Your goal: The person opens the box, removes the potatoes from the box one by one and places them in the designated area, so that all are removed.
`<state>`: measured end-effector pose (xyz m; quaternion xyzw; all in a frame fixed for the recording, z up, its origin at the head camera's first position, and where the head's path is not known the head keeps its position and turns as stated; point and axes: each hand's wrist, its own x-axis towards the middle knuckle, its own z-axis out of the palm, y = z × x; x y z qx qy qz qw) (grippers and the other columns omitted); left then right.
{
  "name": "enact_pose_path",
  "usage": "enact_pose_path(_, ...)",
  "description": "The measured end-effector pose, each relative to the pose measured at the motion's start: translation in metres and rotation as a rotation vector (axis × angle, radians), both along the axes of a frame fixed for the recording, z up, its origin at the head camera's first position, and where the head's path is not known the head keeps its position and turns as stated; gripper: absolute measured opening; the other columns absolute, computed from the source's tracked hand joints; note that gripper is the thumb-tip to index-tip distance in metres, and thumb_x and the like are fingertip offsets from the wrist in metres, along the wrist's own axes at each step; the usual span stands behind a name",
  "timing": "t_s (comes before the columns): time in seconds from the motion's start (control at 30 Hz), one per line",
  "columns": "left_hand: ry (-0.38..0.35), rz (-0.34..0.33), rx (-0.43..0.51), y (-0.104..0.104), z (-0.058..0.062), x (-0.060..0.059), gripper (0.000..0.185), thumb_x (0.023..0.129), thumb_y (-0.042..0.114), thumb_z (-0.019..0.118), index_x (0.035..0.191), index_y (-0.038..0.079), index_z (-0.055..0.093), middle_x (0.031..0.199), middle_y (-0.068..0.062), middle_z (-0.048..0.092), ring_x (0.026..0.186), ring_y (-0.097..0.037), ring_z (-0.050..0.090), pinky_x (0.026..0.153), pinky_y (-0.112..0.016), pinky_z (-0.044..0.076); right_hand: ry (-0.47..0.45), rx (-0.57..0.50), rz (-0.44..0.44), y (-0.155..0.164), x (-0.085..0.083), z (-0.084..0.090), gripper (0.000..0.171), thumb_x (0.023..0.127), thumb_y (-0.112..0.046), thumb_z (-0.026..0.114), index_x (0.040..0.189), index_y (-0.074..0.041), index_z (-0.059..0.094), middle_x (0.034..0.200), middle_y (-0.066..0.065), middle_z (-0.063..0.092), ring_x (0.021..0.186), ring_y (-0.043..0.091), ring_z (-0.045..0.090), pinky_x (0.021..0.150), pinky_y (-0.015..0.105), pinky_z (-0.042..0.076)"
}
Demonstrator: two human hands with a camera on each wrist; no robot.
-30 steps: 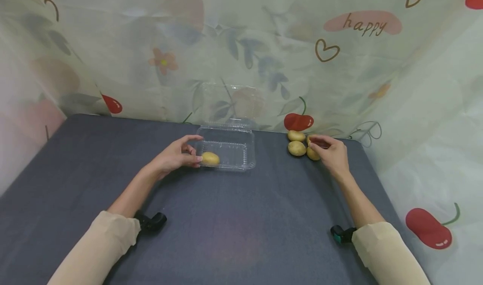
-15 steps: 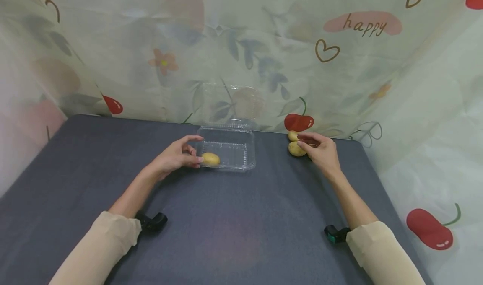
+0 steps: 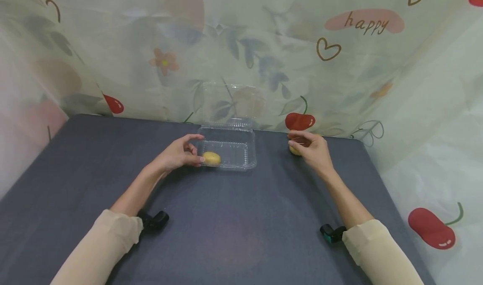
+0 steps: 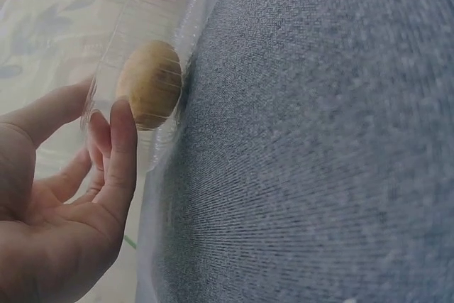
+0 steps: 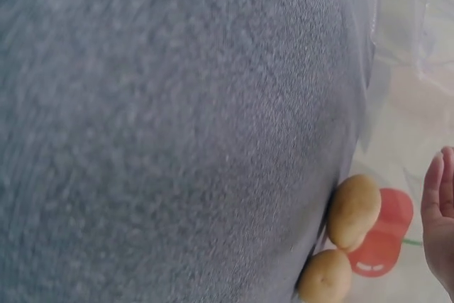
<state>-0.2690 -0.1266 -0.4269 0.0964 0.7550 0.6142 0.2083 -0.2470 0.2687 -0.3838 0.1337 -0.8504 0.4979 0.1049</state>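
Observation:
My left hand grips the left side of a clear plastic clamshell box, thumb at the front corner and index finger at the back one. Inside the box, close to that thumb, lies one potato; in the left wrist view the potato shows through the ribbed wall. My right hand hovers over the loose potatoes at the back right, its fingers extended and holding nothing. Under it a potato peeks out, and the hand hides the others. Two potatoes, one behind another, appear in the right wrist view, apart from the fingers.
The box's transparent lid stands raised against a printed curtain behind the table. Dark grey cloth covers the table, whose back edge runs just behind the box and the potatoes. Each wrist carries a small black camera.
My right hand has shifted left across the loose potatoes and now covers most of them. The left hand, the box and the potato in it keep their places.

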Motion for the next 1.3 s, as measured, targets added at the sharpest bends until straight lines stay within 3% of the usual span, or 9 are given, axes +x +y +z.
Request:
enact_pose_path(0.4,0.020,-0.003,-0.023,0.003,0.004,-0.001,0.079,0.086,-0.002,0.075,0.152,0.005,0.032,0.090,-0.012,0.049,0.083,-0.027,0.066,0.084,-0.045,0.058,0.003,-0.041,0.099,-0.025,0.006,0.011,0.029,0.088,0.007,0.070,0.116,0.013,0.066,0.114,0.031,0.065,0.100,0.039,0.067,0.081,0.024,0.055)
enact_pose_path(0.63,0.016,0.000,-0.048,0.004,0.005,0.001,0.081,0.085,-0.001,0.076,0.152,0.008,0.032,0.092,-0.011,0.049,0.081,-0.026,0.065,0.083,-0.044,0.058,-0.007,-0.054,0.132,-0.031,-0.002,-0.007,0.030,0.087,0.007,0.071,0.117,0.011,0.067,0.113,0.031,0.066,0.099,0.041,0.067,0.080,0.023,0.056)
enact_pose_path(0.8,0.030,-0.014,-0.079,0.004,0.005,0.000,0.081,0.085,0.000,0.076,0.153,0.009,0.032,0.093,-0.011,0.049,0.079,-0.026,0.065,0.080,-0.043,0.058,-0.013,-0.053,0.140,-0.034,-0.008,-0.021,0.031,0.087,-0.002,0.075,0.118,0.002,0.070,0.113,0.021,0.069,0.098,0.032,0.069,0.081,0.022,0.055)
enact_pose_path(1.03,0.038,-0.038,-0.090,0.002,0.004,0.000,0.084,0.086,0.000,0.076,0.154,0.009,0.029,0.094,-0.012,0.048,0.081,-0.027,0.067,0.082,-0.043,0.057,-0.022,-0.024,0.171,-0.048,-0.009,-0.025,0.029,0.088,-0.008,0.076,0.117,-0.003,0.072,0.112,0.016,0.071,0.095,0.020,0.070,0.081,0.026,0.056)
enact_pose_path(1.3,0.044,-0.061,-0.090,-0.001,0.003,0.000,0.085,0.085,0.000,0.076,0.155,0.008,0.027,0.095,-0.012,0.048,0.083,-0.027,0.063,0.084,-0.044,0.057,-0.022,-0.001,0.205,-0.065,-0.011,-0.025,0.029,0.088,-0.006,0.076,0.117,-0.001,0.071,0.113,0.014,0.071,0.095,0.020,0.069,0.080,0.029,0.057)
